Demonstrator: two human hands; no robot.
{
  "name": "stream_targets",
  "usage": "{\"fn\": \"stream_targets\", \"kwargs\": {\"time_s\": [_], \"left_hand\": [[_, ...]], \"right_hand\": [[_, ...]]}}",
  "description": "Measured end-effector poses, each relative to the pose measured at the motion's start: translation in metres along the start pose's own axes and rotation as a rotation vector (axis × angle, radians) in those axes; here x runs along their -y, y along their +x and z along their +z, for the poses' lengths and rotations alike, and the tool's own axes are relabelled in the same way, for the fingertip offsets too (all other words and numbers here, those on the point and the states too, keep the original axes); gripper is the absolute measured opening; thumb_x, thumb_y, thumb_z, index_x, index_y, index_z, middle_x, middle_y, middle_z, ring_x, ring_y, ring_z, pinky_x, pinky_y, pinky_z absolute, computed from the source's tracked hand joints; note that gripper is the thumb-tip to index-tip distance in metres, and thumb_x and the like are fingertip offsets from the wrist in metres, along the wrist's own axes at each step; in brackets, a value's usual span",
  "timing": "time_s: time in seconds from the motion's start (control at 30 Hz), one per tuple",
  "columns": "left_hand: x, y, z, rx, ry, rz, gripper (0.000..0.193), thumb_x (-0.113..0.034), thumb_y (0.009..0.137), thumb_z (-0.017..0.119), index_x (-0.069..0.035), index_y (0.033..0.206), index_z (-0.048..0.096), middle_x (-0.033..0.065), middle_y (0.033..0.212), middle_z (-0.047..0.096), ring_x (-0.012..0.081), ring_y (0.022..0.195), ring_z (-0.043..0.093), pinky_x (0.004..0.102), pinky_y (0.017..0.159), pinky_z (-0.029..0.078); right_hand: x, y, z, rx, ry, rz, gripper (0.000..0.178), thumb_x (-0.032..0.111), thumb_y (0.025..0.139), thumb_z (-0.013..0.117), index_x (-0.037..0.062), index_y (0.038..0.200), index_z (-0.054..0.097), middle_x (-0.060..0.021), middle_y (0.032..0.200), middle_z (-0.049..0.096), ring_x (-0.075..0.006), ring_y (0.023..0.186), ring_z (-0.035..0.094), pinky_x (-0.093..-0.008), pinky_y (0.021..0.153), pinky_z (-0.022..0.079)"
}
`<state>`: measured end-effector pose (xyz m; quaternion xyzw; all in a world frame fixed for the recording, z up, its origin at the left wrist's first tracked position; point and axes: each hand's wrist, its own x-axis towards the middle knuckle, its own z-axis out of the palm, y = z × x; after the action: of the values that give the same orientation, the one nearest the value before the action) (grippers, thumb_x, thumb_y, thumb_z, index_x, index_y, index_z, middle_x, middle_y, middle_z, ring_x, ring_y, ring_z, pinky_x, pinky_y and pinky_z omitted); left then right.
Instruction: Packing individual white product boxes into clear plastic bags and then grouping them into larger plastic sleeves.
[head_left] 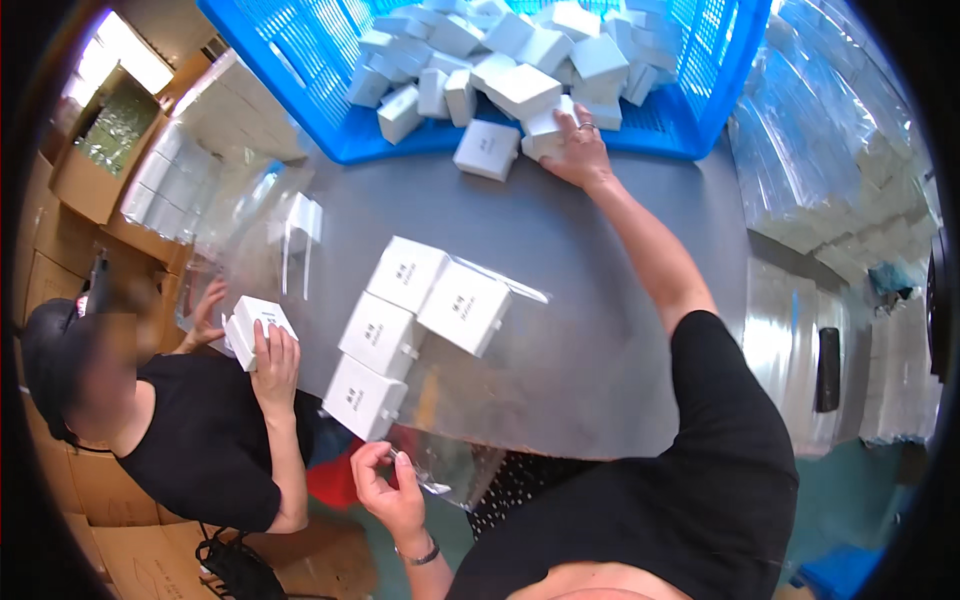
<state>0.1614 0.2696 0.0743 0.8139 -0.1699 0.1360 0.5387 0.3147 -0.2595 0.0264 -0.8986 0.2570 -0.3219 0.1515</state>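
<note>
"Fingers first: what are they doing?"

"Left hand (pixel 392 495) has its thumb and pointing finger pinched on a thin, see-through plastic bag (pixel 458 465). Right hand (pixel 582 155) is stretched far out, its fingers bent over a small white cardboard box (pixel 550 122) at the front of the crate. They touch it, but nobody can tell if they grip it tight."

"What is close to the left hand?"

"Four white boxes with dark print (pixel 380 335) lie on the smooth grey table (pixel 610 270). Three make a slanted line, and one sits to the right of the top one. See-through plastic spreads beside them. It is hard to tell if they lie in it."

"And near the right hand?"

"One loose white box (pixel 487 150) sits just left of it. Behind is a big blue plastic crate (pixel 345 150), with lots of white boxes (pixel 525 45) in a messy heap."

"Farther out?"

"On the left, a co-worker in a black top (pixel 200 430) holds a white box (pixel 265 320). Brown cardboard cartons (pixel 80 185) stand behind. On the right are plastic-wrapped white stacks (pixel 840 150)."
</note>
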Motion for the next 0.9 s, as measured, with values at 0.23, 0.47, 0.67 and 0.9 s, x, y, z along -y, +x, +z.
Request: {"fn": "stream_targets", "kwargs": {"time_s": [0.23, 0.47, 0.67, 0.9], "left_hand": [[-0.041, -0.014, 0.063, 0.219, -0.29, 0.007, 0.021, 0.002, 0.082, 0.068, 0.0, 0.102, 0.062, 0.0091, 0.104, 0.06, 0.0151, 0.085, 0.053, 0.0275, 0.078, 0.047], [-0.085, -0.043, 0.094, 0.403, -0.368, 0.156, 0.02, 0.002, 0.08, 0.069, -0.001, 0.1, 0.064, 0.0098, 0.098, 0.063, 0.0169, 0.08, 0.056, 0.0288, 0.074, 0.048], [-0.069, -0.073, 0.059, 0.317, -0.39, -0.041, 0.015, 0.004, 0.086, 0.066, 0.001, 0.1, 0.063, 0.0058, 0.102, 0.062, 0.011, 0.081, 0.056, 0.0252, 0.078, 0.048], [-0.054, -0.077, 0.051, 0.272, -0.328, -0.083, 0.012, 0.002, 0.088, 0.066, 0.001, 0.1, 0.064, 0.0033, 0.095, 0.063, 0.0092, 0.078, 0.057, 0.0236, 0.075, 0.048]], "right_hand": [[-0.015, -0.178, -0.137, 0.226, 0.124, -0.345, 0.08, 0.034, 0.06, 0.084, 0.0164, 0.131, 0.051, -0.0198, 0.147, 0.039, -0.0403, 0.133, 0.042, -0.0521, 0.104, 0.04], [-0.026, -0.222, -0.202, -0.096, 0.137, -0.451, 0.053, 0.03, 0.067, 0.082, 0.0064, 0.108, 0.059, -0.0133, 0.106, 0.068, -0.0321, 0.102, 0.064, -0.0426, 0.095, 0.046], [-0.116, -0.249, -0.228, -0.109, 0.21, 0.673, 0.079, 0.05, 0.08, 0.074, -0.0038, 0.131, 0.049, -0.0258, 0.123, 0.061, -0.0366, 0.116, 0.059, -0.0459, 0.102, 0.044], [-0.106, -0.273, -0.249, 0.234, -0.27, 0.003, 0.086, 0.049, 0.065, 0.082, 0.0202, 0.14, 0.05, -0.0247, 0.145, 0.042, -0.041, 0.139, 0.034, -0.0483, 0.115, 0.028]]}}
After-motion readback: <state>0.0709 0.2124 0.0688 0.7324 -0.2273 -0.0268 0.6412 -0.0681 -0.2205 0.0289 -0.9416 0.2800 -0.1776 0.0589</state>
